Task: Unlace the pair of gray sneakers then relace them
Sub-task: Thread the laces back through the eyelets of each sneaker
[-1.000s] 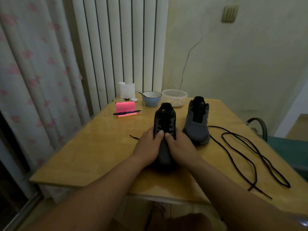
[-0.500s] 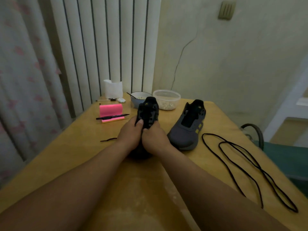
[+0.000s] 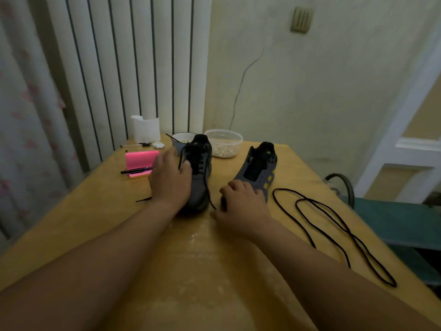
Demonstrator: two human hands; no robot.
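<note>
Two gray sneakers stand on the wooden table (image 3: pixel 191 271). The left sneaker (image 3: pixel 199 177) still carries a black lace, with one strand trailing off its toe and a lace end lying on the table to its left. My left hand (image 3: pixel 170 180) holds this sneaker from its left side, thumb on the laced top. The right sneaker (image 3: pixel 260 168) has bare eyelets. My right hand (image 3: pixel 241 201) grips its toe with curled fingers. A loose black lace (image 3: pixel 334 223) lies in loops to the right.
Behind the sneakers are a pink notepad (image 3: pixel 140 160) with a black pen (image 3: pixel 136 170), a blue bowl (image 3: pixel 180 139), a clear plastic container (image 3: pixel 224 144) and a white paper roll (image 3: pixel 145 129). A green chair (image 3: pixel 393 220) stands past the table's right edge.
My right hand has let go of the laced sneaker and moved right onto the toe of the unlaced one. My left hand has slid to the laced sneaker's left side.
</note>
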